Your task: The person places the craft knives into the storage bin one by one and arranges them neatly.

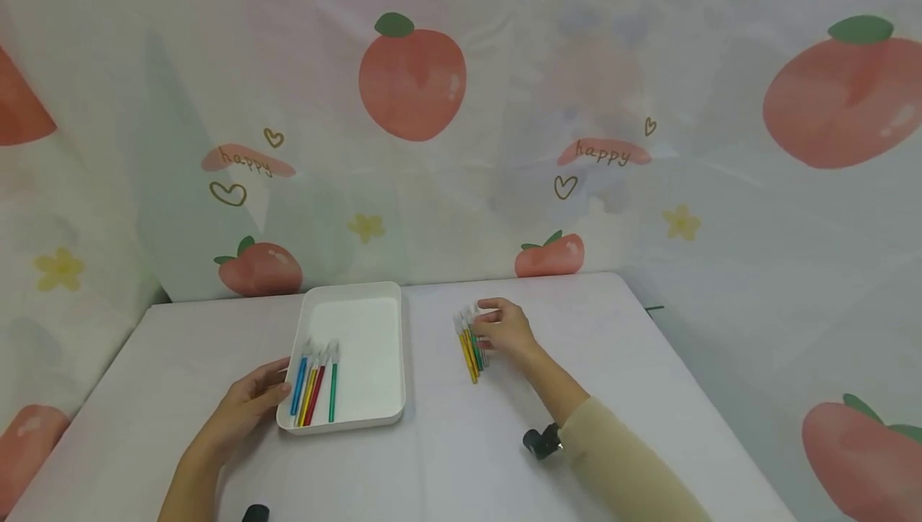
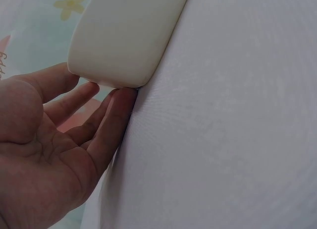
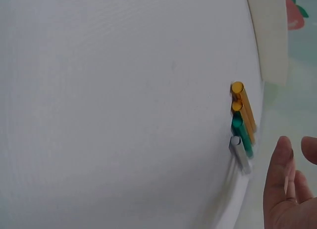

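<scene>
In the head view my left hand point(image 1: 248, 402) holds the near-left edge of a white tray point(image 1: 374, 362), thumb by the rim. The left wrist view shows its fingertips against the tray's outer wall point(image 2: 124, 40). Several slim craft knives with clear caps lie in the tray: blue, yellow, red and a green one point(image 1: 333, 390) slightly apart. To the right, my right hand point(image 1: 507, 328) hovers over another group of capped craft knives on the table, two yellow point(image 1: 468, 358), a green point(image 3: 238, 127) and a silver point(image 3: 239, 152). Its thumb and fingers are spread apart, with nothing visibly between them.
White cloth covers the table point(image 1: 446, 458). A printed fruit curtain point(image 1: 461, 186) rises behind its back edge. A black object point(image 1: 542, 442) shows beside the right sleeve, and another dark piece point(image 1: 256, 513) at the bottom edge near the left forearm.
</scene>
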`<state>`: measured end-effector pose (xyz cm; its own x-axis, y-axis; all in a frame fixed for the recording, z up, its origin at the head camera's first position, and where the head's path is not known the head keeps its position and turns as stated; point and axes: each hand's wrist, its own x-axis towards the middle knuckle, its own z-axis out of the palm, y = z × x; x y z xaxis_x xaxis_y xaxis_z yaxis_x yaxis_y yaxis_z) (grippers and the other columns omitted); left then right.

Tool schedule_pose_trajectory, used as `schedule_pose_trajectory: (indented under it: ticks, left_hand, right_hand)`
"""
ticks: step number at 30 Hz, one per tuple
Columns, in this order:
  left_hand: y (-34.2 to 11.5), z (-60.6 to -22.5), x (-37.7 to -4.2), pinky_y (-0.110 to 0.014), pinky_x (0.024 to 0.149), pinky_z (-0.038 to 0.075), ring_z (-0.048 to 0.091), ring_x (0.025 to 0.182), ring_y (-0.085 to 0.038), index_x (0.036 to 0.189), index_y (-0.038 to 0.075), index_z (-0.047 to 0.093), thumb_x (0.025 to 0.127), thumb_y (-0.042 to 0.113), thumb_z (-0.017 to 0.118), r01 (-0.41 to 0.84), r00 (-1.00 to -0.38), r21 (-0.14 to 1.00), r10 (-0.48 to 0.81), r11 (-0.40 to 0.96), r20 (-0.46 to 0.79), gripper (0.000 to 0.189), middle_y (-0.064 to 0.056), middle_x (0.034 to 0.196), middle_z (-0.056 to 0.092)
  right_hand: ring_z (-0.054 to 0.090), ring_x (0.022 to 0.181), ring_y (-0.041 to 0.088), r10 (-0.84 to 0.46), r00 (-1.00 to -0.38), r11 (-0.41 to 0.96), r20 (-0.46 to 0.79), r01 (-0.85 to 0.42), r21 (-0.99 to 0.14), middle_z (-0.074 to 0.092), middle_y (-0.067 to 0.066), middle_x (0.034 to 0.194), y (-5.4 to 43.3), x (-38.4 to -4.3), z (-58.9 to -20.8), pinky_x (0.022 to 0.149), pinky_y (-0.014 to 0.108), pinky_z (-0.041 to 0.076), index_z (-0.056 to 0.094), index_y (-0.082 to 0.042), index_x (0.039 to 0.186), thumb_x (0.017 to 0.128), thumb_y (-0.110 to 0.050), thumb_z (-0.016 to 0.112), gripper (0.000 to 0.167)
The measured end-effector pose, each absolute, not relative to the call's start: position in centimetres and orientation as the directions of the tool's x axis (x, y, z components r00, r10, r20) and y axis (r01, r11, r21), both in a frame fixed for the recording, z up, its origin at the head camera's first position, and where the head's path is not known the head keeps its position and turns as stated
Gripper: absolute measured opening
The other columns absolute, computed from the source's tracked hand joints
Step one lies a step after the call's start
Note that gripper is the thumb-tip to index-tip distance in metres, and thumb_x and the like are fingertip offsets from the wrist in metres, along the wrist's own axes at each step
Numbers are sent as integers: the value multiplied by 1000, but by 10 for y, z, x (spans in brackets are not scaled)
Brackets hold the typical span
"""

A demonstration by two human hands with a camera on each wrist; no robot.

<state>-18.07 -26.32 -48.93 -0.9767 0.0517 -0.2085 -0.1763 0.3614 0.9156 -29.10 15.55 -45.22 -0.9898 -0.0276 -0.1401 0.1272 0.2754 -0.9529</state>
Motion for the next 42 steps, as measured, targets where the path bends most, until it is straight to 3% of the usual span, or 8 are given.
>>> schedule_pose_trajectory:
  ticks: [18,31,42]
  left_hand:
    - [-263,-488,-180,-41,107,47,44,139,-36,155,9,34,100,40,59,-165,-979,913,50,374,-198,67,-22,153,42]
    - [-260,-486,-178,-43,107,47,44,139,-36,154,9,34,101,39,59,-170,-979,911,42,376,-200,66,-22,152,43]
    - [-262,-487,-179,-45,108,46,43,140,-36,155,9,33,101,40,58,-159,-980,905,46,395,-193,67,-22,152,43]
  right_hand:
    - [68,85,20,16,-982,324,-188,183,-928,65,15,107,171,-299,-460,73,33,62,53,-4,137,90,-4,71,50]
    - [67,79,18,30,-974,416,-226,217,-883,66,10,100,168,-308,-469,62,28,60,56,-8,134,87,-6,74,51]
    - [63,72,17,-15,-986,552,-168,132,-823,66,8,92,165,-314,-473,58,25,57,57,-8,130,83,-4,78,52]
